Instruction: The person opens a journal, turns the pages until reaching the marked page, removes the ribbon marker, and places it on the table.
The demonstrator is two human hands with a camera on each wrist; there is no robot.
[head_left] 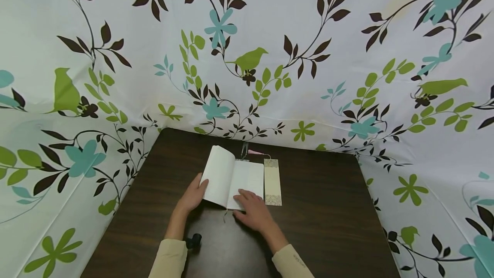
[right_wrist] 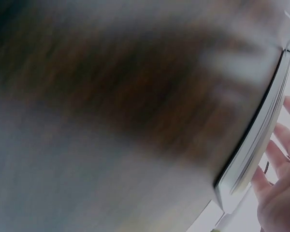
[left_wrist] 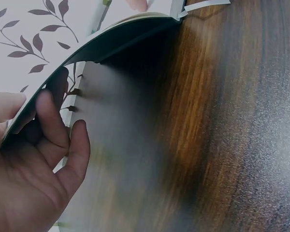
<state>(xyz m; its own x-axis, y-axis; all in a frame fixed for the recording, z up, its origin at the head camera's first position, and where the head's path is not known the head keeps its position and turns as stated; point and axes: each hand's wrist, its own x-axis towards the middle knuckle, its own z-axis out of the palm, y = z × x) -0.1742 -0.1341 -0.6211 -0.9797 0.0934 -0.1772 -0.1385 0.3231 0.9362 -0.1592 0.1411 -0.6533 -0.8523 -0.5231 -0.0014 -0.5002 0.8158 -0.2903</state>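
Note:
A notebook (head_left: 247,177) with a dark cover and blank-looking white pages lies open on the dark wooden table. My left hand (head_left: 194,193) holds its left side, which is tilted up off the table. In the left wrist view, that thumb lies on the page side and the fingers are behind the dark cover (left_wrist: 121,44). On the lower part of the right page rests my right hand (head_left: 255,213), fingers spread and fairly straight. The right wrist view shows its fingers (right_wrist: 286,137) over the page block (right_wrist: 256,145). A thin ribbon (head_left: 225,215) hangs from the spine's lower end.
Right beside the notebook lies a pale patterned bookmark strip (head_left: 272,182) with a pink tassel (head_left: 254,152) at its top. A small dark object (head_left: 244,149) sits behind the notebook. Floral-printed cloth (head_left: 285,110) surrounds the table (head_left: 320,209) at the back and sides.

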